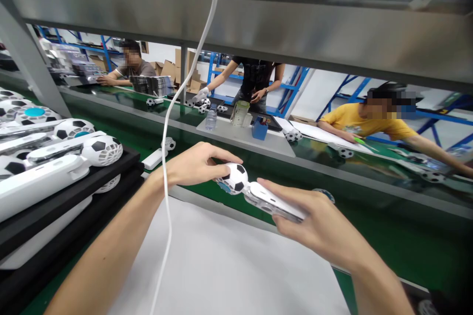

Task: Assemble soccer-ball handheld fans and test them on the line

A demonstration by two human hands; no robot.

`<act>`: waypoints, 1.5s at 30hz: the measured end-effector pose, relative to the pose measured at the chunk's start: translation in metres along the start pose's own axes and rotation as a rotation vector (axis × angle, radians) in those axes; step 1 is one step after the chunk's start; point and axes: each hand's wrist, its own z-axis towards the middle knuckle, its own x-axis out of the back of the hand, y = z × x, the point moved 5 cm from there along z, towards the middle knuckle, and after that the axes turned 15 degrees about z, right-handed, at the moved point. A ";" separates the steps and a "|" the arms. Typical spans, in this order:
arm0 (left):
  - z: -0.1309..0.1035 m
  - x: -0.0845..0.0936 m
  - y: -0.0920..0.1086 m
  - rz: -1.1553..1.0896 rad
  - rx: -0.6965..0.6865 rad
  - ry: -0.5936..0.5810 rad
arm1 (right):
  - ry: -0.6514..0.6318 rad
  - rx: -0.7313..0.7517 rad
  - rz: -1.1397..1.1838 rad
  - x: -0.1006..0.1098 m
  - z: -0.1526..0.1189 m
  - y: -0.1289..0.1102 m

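A handheld device with a white handle [271, 200] and a black-and-white football-patterned head [236, 177] is held up over the near edge of the green belt. My left hand [194, 165] grips the round head, thumb and fingers around it. Closed on the white handle is my right hand [314, 211], its thumb below and fingers above. The head points left and shows a blue patch underneath. A white sheet [221, 261] lies below both hands.
Black trays [111, 177] stacked with similar devices stand at the left. A white cable [166, 133] hangs down in front of my left wrist. Across the green belt [388, 221] are a bottle [211, 118], a blue box [260, 128], more devices and three people.
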 end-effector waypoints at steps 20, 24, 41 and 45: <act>-0.003 0.003 0.004 -0.122 -0.029 0.045 | 0.064 0.120 -0.088 0.006 -0.003 -0.001; -0.005 0.005 0.007 -0.132 -0.050 0.060 | 0.114 0.185 -0.092 0.008 -0.003 -0.001; -0.012 0.012 0.019 -0.211 -0.202 0.184 | 0.239 0.197 0.112 0.017 -0.004 -0.002; -0.010 0.010 0.017 -0.240 -0.175 0.169 | 0.241 0.153 0.113 0.017 -0.003 -0.002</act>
